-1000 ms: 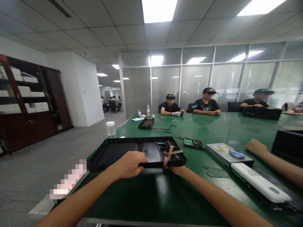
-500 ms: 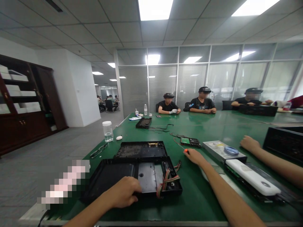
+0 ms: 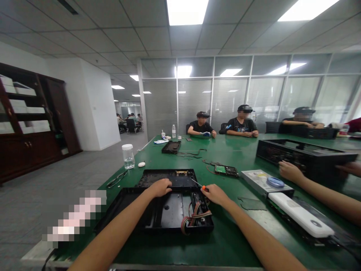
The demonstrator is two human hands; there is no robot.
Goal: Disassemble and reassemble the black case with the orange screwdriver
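An open black case point(image 3: 175, 210) lies in front of me, with striped ribbon cables point(image 3: 194, 216) looping over its right end. Against its far side is a flat black panel point(image 3: 158, 179) with a brass-coloured connector point(image 3: 182, 172) at the edge. My left hand point(image 3: 159, 188) has its fingers curled over the far rim of the case, beside the panel; its fingertips are partly hidden. In my right hand point(image 3: 216, 195) is a screwdriver point(image 3: 203, 188) with an orange and black handle. Its thin shaft points left over the panel, and I cannot tell whether the tip touches.
To the right are a metal drive box point(image 3: 255, 178) bearing a blue round item, a white power strip point(image 3: 300, 214) and a circuit board point(image 3: 225, 170). Another person's hand point(image 3: 290, 171) holds a large black chassis point(image 3: 304, 154). Pliers point(image 3: 117, 179) and a jar point(image 3: 128, 156) are at left.
My left hand has moved from the case's near part to its far rim. My right hand has brought the screwdriver left to the panel. At right, the neighbour's chassis has shifted left into fuller view.
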